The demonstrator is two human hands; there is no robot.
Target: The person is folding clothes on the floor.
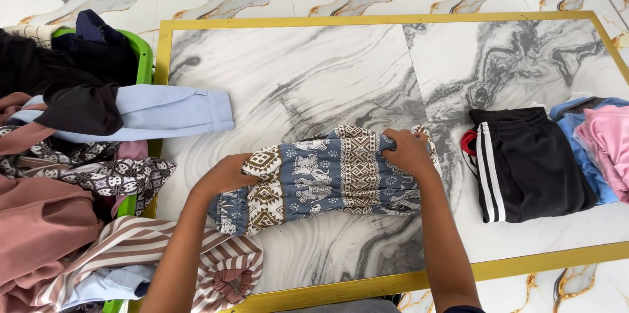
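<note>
On the marble table [295,64], the left hand [226,174] and right hand [407,150] grip the folded patterned trousers [327,179].

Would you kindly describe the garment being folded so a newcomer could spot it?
On the grey marble floor panel framed in gold, between the green laundry basket and the folded stack, lies the blue patterned garment. Only it carries elephant prints and has both hands on it.

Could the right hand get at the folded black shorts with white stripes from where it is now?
Probably yes. The right hand rests on the patterned garment, and only bare marble floor lies between it and the black shorts; nothing covers them.
</note>
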